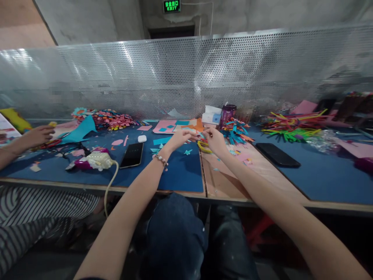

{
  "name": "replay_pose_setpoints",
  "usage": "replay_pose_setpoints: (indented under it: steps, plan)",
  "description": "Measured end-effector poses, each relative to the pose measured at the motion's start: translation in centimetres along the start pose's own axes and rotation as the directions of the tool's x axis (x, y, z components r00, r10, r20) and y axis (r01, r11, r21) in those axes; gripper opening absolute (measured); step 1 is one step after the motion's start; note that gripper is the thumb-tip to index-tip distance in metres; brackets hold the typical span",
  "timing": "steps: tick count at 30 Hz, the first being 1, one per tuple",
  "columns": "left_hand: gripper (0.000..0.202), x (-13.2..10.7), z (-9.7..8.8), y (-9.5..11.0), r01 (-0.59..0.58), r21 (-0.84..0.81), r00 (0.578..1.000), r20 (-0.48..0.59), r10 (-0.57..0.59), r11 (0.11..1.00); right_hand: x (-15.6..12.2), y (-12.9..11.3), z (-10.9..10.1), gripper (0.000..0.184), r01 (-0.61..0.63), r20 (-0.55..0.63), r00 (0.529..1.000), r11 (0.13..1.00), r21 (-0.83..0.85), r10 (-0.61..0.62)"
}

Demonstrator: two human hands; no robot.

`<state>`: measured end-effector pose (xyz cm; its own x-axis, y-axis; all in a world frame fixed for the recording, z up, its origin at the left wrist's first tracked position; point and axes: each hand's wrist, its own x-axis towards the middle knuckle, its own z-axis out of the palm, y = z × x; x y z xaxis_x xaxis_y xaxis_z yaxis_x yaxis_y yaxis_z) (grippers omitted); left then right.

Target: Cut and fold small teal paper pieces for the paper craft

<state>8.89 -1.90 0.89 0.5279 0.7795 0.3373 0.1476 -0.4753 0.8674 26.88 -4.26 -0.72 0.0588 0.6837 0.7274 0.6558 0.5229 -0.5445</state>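
Observation:
My left hand (181, 138) and my right hand (215, 140) reach forward over the table, fingertips nearly meeting. Both pinch a small paper piece (201, 134) between them; it is too small to name its shape. A beaded bracelet (161, 159) sits on my left wrist. Yellow-handled scissors (204, 147) lie just under my right hand. Teal paper scraps (162, 140) and pink and orange sheets (171, 126) lie on the blue mat (180, 171) beside my left hand.
A black phone (132, 154) and a glue gun (93, 161) with its cord lie at left, another phone (277, 154) at right. Colourful paper flowers (112, 118), fringed strips (291, 125), a purple cup (227, 113) and a white box (212, 115) stand behind. A co-worker's hand (39, 135) works at far left.

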Motion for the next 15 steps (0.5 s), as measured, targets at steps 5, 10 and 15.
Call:
replay_pose_setpoints:
  steps: [5,10,15]
  plan:
    - [0.03,0.3,-3.0,0.1,-0.085,-0.139,0.927,-0.374,0.027,0.987,0.1,-0.1,-0.2,0.022,-0.033,0.031,0.999,0.998,-0.046,0.034]
    - [0.032,0.3,-6.9,-1.2,-0.175,-0.271,0.743,-0.668,-0.054,0.946,0.2,-0.7,0.4,0.022,-0.039,0.074,0.996,0.995,-0.095,0.046]
    - [0.031,-0.4,-9.7,-2.7,-0.22,-0.284,0.621,-0.779,-0.09,0.933,0.8,-1.3,1.7,0.021,-0.033,0.107,0.993,0.992,-0.121,0.046]
